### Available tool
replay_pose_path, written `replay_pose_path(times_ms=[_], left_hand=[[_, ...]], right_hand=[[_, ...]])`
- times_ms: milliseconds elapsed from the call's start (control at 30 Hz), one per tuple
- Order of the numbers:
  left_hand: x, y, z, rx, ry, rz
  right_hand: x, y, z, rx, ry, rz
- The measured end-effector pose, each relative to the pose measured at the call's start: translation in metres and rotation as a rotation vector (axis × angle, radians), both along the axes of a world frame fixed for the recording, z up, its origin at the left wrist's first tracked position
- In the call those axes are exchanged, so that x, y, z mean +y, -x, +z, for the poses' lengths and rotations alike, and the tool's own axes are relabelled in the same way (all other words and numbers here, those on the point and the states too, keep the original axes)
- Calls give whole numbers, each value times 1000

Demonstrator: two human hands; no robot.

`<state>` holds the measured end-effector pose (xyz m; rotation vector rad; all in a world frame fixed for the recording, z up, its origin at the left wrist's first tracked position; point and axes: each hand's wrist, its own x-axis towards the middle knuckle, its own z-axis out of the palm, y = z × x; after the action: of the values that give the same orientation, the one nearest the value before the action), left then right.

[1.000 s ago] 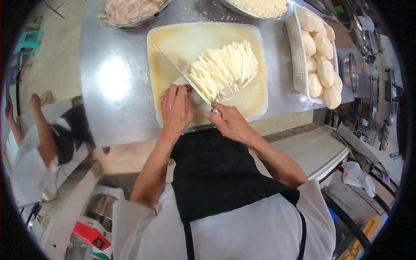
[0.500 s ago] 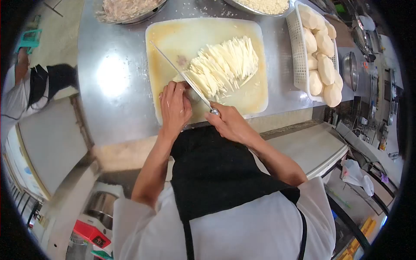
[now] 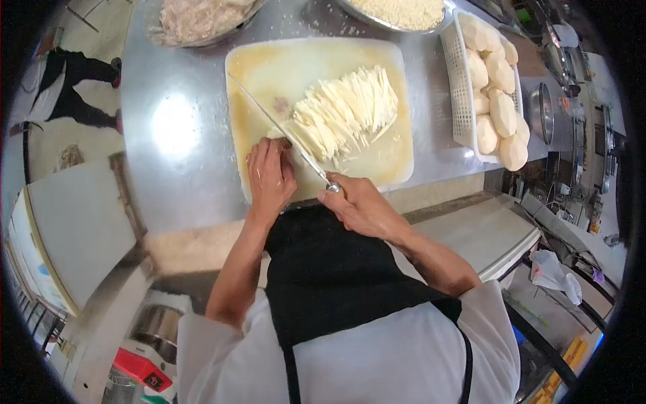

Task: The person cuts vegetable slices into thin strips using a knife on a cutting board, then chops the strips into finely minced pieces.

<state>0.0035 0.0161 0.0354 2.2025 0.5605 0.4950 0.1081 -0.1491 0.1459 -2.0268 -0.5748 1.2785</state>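
Potato strips (image 3: 346, 111) on board (image 3: 296, 64); potatoes (image 3: 501, 111) fill basket (image 3: 459, 101).

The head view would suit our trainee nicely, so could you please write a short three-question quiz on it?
1. Which hand grips the knife?
2. Fill in the blank: the pale cut strips lie on the ______.
3. True or false: the white basket stands to the left of the knife in the picture.

Key:
1. The right hand.
2. Cutting board.
3. False: the white basket stands to the right of it.
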Motion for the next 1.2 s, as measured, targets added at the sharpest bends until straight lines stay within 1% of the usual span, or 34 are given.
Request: replay_pose_path(times_ms=[67,167,267,400,467,567,667,767,867,967,1000,1100,1200], left_hand=[[0,3,-4,40,-19,-12],[2,1,-5,21,-12,-12],[1,-1,-7,-9,-17,3],[1,1,-3,33,-20,1],[3,0,-9,4,-21,-5],[3,-2,-10,-20,11,-6],[1,4,-9,-19,18,-6],[3,3,-9,-17,-3,-17],[2,1,-11,-56,16,-7],[2,5,-10,-58,41,1],[3,4,-9,-60,45,1],[5,6,-12,-74,44,-18],[4,6,-16,-114,73,-10]], right_hand=[[1,2,-4,16,-11,29],[3,1,-33,-3,-27,21],[4,3,6,53,5,0],[0,6,-16,-38,-52,24],[4,3,-34,-113,-79,47],[8,1,9,66,17,10],[3,5,-4,-44,-81,30],[10,0,-31,-17,-21,56],[7,1,1,10,2,58],[3,5,-3,-8,-17,29],[8,2,-17,-46,-48,76],[7,0,-23,63,-10,34],[6,5,11,53,17,26]])
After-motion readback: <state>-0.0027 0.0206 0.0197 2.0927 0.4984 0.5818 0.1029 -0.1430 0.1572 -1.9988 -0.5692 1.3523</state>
